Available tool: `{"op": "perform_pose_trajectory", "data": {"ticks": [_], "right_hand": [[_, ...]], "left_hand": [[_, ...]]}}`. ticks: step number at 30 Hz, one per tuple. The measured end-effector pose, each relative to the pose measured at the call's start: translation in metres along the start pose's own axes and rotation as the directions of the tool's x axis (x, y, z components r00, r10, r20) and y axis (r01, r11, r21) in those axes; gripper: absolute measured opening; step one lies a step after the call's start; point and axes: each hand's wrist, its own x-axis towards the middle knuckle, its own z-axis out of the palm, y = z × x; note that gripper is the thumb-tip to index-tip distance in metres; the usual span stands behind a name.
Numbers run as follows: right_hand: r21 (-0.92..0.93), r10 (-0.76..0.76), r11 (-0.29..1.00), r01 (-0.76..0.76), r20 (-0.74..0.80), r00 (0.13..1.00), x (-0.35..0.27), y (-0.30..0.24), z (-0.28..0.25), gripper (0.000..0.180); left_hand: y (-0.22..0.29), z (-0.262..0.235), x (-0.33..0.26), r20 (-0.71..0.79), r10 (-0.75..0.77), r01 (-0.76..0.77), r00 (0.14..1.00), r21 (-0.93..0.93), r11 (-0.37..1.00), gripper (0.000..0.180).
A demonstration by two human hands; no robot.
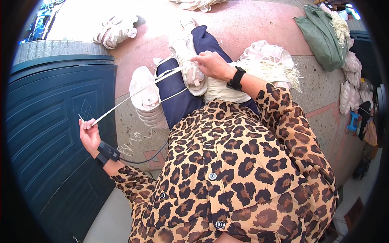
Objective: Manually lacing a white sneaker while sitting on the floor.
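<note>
Left hand [90, 135] fingers pinched shut on taut white strap [133, 94]; right hand [212, 65] fingers curled over cream bundle [190, 67] on lap, grip underneath hidden.

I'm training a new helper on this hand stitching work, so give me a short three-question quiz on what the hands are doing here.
1. True or false: the left hand pinches a pale strap pulled taut.
2. What does the right hand press on?
A. green bag
B. pale shoe upper on the lap
C. dark door
3. Fill in: both wrists carry a black ____.

Key: 1 true; 2 B; 3 band, seen on the left and on the right.
</note>
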Motion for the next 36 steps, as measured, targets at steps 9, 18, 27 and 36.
{"op": "perform_pose_trajectory", "data": {"ticks": [9, 18, 27, 36], "right_hand": [[-0.122, -0.151, 0.978, 0.171, 0.152, 0.977, -0.014, -0.010, -0.002, 0.010], [0.227, 0.061, 0.974, -0.022, -0.169, 0.984, 0.005, 0.006, 0.003, 0.014], [0.001, -0.008, 1.000, 0.008, -0.026, 1.000, 0.021, 0.006, 0.000, 0.022], [0.238, 0.188, 0.956, -0.173, -0.041, 0.981, 0.018, 0.006, -0.003, 0.020]], "left_hand": [[0.010, 0.021, 0.015, 0.087, -0.041, 0.042, 0.995, -0.012, 0.999, 0.008], [-0.096, 0.061, 0.032, -0.104, -0.031, 0.084, 0.994, 0.555, 0.827, 0.012], [-0.218, 0.115, 0.010, 0.118, -0.305, 0.015, 0.945, 0.916, 0.402, 0.019], [-0.302, 0.169, 0.026, 0.345, -0.495, -0.365, 0.797, 0.929, 0.060, 0.021]]}}
